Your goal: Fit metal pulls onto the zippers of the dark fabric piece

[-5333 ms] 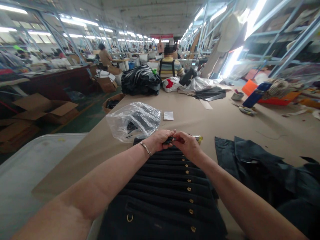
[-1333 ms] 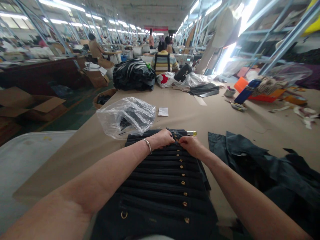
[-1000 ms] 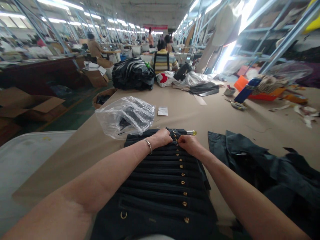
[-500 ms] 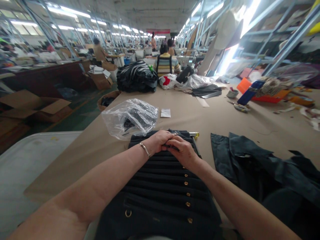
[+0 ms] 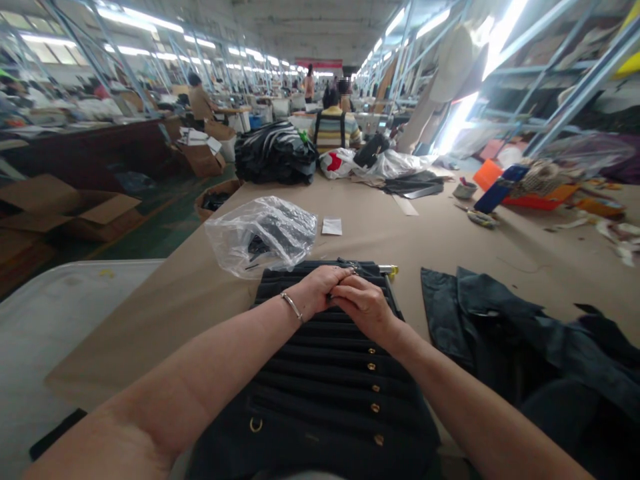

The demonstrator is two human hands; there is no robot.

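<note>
Now left hand point(image 5: 320, 288) and right hand point(image 5: 371, 305) meet, fingers curled, their hold hidden; dark fabric pieces point(image 5: 320, 380) beneath, by the worktop's point(image 5: 373, 227) near edge; soft, probably light, best pinched at the folds.

Long, low hall; pale ceiling point(image 5: 300, 30). Strip lights point(image 5: 150, 19) run in rows toward 12 o'clock. Windows point(image 5: 53, 52) at 10 to 11 o'clock. Green floor point(image 5: 167, 223) at 9 to 10 o'clock, beside brown worktop point(image 5: 400, 237). Blue metal framing point(image 5: 565, 83) at 1 to 2 o'clock.
</note>
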